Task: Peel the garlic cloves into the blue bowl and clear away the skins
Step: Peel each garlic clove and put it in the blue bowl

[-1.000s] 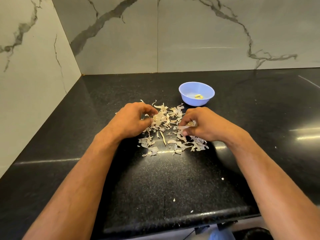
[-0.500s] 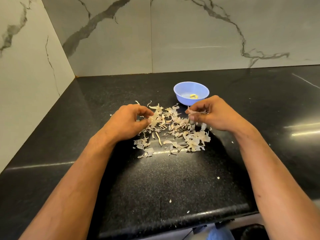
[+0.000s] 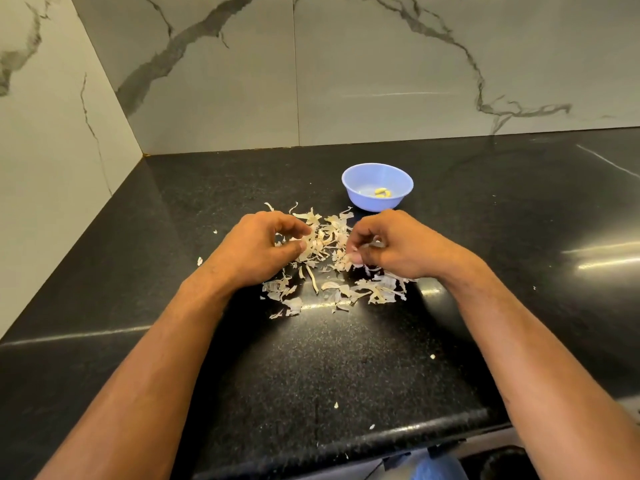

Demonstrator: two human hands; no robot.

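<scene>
A pile of pale garlic skins [image 3: 329,268] lies spread on the black counter [image 3: 311,368] in front of me. My left hand [image 3: 259,247] sits at the pile's left side with curled fingers pinching into the skins. My right hand [image 3: 391,244] is at the pile's right side, fingers curled over skins; what it holds is partly hidden. Just beyond the pile stands the blue bowl [image 3: 398,202], with a few peeled yellowish cloves [image 3: 382,192] inside.
Marble-look walls [image 3: 346,81] close off the back and the left of the counter. Small skin flakes [image 3: 336,405] lie scattered toward the rounded front edge [image 3: 346,441]. Bright glare marks the counter at the right.
My right hand went up toward the bowl with skins, then came back down to the right side of the pile. The left hand stayed at the pile's left.
</scene>
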